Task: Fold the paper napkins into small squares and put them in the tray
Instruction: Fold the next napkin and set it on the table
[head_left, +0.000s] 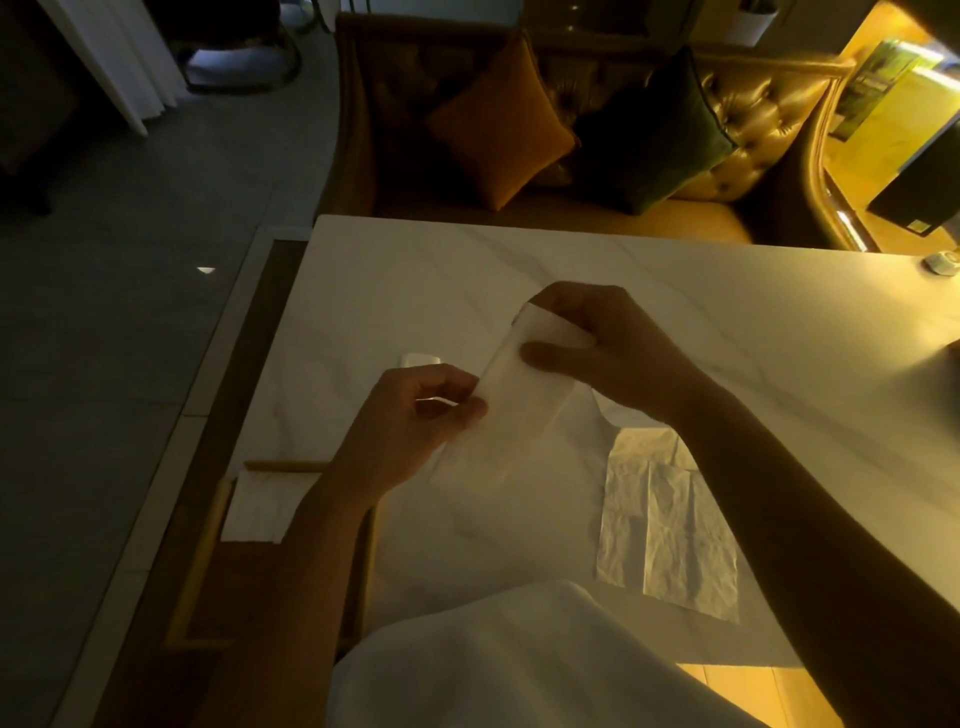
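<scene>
I hold a white paper napkin (511, 395) above the white marble table (675, 312), folded into a long strip. My right hand (597, 343) pinches its far end between thumb and fingers. My left hand (415, 421) grips its near left edge. A wooden tray (200, 561) lies at the table's left front edge, with a folded white napkin (260, 506) in its far end. My left forearm hides part of the tray. Crumpled flat napkins (670, 525) lie on the table under my right forearm.
A small white object (420, 359) rests on the table just beyond my left hand. A small round item (941, 262) sits at the table's far right. A tufted sofa with an orange cushion (498, 127) and a dark green cushion (660, 130) stands behind the table.
</scene>
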